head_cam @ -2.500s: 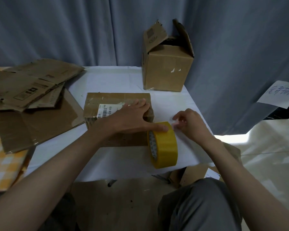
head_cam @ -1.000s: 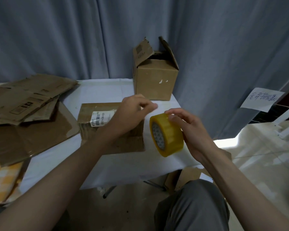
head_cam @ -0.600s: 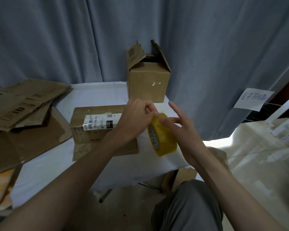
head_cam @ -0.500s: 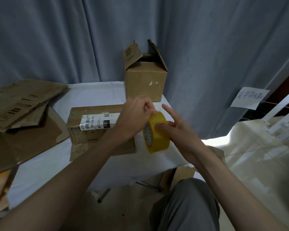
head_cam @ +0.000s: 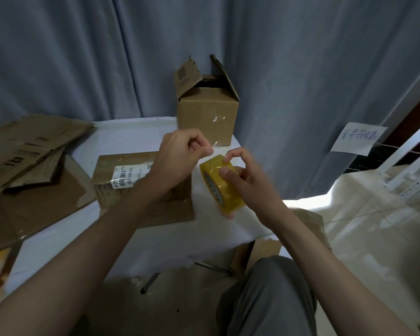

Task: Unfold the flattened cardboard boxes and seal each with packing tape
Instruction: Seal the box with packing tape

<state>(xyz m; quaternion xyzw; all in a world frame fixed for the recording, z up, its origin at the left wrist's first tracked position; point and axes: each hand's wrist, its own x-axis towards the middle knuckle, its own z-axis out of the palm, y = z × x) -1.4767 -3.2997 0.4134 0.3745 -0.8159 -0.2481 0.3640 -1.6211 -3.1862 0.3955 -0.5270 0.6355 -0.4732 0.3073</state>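
My right hand point(head_cam: 245, 177) grips a yellow roll of packing tape point(head_cam: 220, 184), held upright in the air above the white table's point(head_cam: 131, 229) right edge. My left hand point(head_cam: 182, 151) pinches the clear free end of the tape point(head_cam: 212, 147), lifted a little off the roll. Under my left forearm lies a flattened cardboard box point(head_cam: 121, 180) with a white shipping label. An unfolded box point(head_cam: 207, 110) with its top flaps open stands at the table's far edge.
A pile of flattened cardboard point(head_cam: 32, 151) covers the table's left side. Grey curtains point(head_cam: 301, 69) hang behind. A paper note point(head_cam: 357, 138) hangs at the right. More cardboard point(head_cam: 260, 251) lies on the floor under the table near my knee.
The tape roll was lifted off the table by my right hand. My left hand left the flat box, went to the roll and pulled its free end up. The camera tilted upward.
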